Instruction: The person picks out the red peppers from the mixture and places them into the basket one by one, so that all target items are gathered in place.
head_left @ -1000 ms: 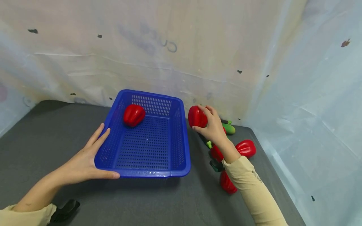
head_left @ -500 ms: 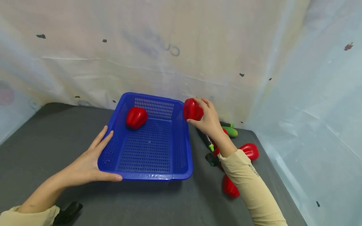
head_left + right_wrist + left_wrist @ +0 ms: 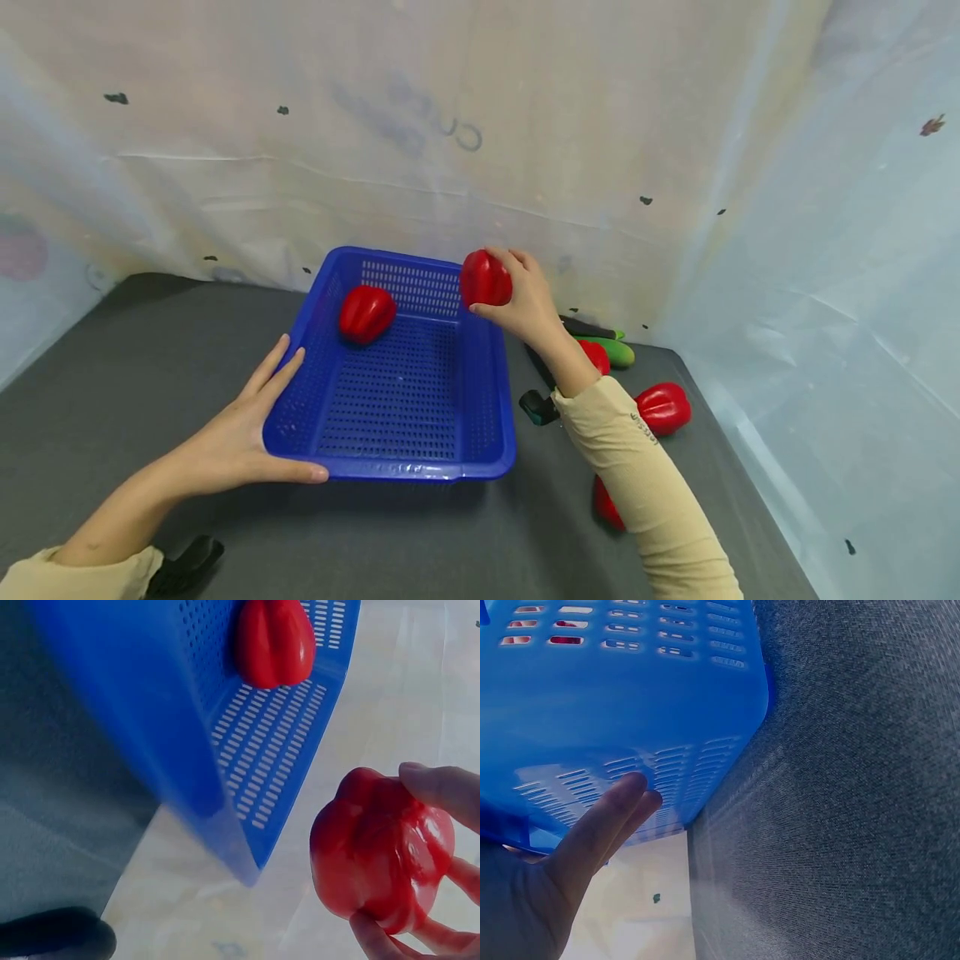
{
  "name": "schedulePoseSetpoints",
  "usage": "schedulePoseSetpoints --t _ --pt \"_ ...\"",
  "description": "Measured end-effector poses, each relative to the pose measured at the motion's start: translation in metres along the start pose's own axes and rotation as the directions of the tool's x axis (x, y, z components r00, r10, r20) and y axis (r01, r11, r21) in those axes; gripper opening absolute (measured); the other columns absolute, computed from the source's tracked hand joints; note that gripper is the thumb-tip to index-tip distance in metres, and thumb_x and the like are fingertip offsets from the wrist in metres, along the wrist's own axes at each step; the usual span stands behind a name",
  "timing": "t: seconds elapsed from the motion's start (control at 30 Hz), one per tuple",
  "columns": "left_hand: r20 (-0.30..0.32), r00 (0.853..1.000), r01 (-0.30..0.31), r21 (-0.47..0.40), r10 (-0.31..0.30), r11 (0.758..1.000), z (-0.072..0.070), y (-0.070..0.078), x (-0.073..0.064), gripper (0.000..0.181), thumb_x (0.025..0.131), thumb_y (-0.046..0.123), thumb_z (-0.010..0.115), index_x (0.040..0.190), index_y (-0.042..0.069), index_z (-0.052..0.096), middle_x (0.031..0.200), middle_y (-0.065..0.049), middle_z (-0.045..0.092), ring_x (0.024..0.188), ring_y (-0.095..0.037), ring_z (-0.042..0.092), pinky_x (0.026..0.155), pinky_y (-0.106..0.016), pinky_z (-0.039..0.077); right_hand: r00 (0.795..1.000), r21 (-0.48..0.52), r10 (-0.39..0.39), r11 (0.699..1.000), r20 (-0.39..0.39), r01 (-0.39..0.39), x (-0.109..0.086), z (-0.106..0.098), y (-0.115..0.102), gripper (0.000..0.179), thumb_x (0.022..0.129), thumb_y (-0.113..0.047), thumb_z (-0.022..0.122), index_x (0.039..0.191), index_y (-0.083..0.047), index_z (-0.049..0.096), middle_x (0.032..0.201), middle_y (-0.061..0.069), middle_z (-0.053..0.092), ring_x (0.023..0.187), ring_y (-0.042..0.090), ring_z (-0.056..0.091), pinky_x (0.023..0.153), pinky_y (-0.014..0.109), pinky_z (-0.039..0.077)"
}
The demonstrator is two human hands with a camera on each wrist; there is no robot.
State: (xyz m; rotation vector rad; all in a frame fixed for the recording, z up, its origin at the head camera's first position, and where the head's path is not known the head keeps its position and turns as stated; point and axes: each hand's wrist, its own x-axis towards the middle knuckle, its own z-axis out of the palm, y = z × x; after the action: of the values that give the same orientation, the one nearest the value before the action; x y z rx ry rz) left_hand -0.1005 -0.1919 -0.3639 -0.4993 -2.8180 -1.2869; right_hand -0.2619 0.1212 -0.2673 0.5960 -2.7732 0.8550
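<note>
My right hand (image 3: 528,304) grips a shiny red bell pepper (image 3: 482,279) between thumb and fingers, raised at the back right rim of the blue plastic basket (image 3: 401,471). The right wrist view has this held pepper (image 3: 367,855) beside the basket's slotted wall (image 3: 266,750). Another red bell pepper (image 3: 366,314) lies inside the basket, towards the back left. At the basket's front left corner is my left hand (image 3: 232,446), its thumb along the front rim. The left wrist view shows straight fingers (image 3: 611,814) against the outer wall (image 3: 630,697).
Right of the basket, partly behind my right arm, lie more red peppers (image 3: 663,408), a green cucumber (image 3: 617,352) and a dark eggplant (image 3: 588,327). The grey table (image 3: 150,358) meets a plastic-sheeted wall (image 3: 420,183) at the back. Black wrist cameras sit at both cuffs.
My right hand has carried the pepper leftward and up, from beside the basket to its right rim. The left hand keeps its hold at the corner; the whole head view has shifted slightly.
</note>
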Motion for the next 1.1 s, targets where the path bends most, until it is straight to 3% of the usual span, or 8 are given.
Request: schedulePoseSetpoints --t 0.27,0.63,1.1 --pt "-0.004 1.0 0.006 -0.003 -0.006 1.0 0.0 0.001 0.0 0.131 0.063 0.038 0.087 0.155 0.016 -0.003 0.16 0.001 -0.022 0.133 -0.058 0.017 0.088 -0.078 0.033 0.999 0.04 0.017 0.999 0.034 -0.018 0.011 0.012 -0.007 0.077 0.077 -0.02 0.078 0.144 -0.018 0.042 0.147 0.015 0.037 0.13 0.036 0.041 0.094 0.05 0.05" --pt "0.0 1.0 0.02 -0.005 -0.02 1.0 0.002 0.002 -0.001 0.131 0.063 0.039 0.087 0.155 0.017 -0.002 0.159 0.004 -0.022 0.135 -0.058 0.015 0.088 -0.079 0.03 0.993 0.019 0.081 0.996 0.09 -0.083 0.024 0.038 -0.01 0.078 0.077 -0.02 0.079 0.145 -0.017 0.042 0.144 0.015 0.039 0.129 0.035 0.042 0.096 0.049 0.049" --pt "-0.007 1.0 0.017 0.012 -0.017 1.0 0.002 0.001 -0.002 0.131 0.063 0.04 0.087 0.155 0.019 -0.003 0.159 0.005 -0.022 0.136 -0.058 0.014 0.087 -0.078 0.031 0.976 0.008 0.148 0.988 0.159 -0.151 0.028 0.075 -0.005 0.08 0.075 -0.018 0.081 0.145 -0.018 0.042 0.145 0.018 0.037 0.129 0.038 0.044 0.099 0.051 0.046"
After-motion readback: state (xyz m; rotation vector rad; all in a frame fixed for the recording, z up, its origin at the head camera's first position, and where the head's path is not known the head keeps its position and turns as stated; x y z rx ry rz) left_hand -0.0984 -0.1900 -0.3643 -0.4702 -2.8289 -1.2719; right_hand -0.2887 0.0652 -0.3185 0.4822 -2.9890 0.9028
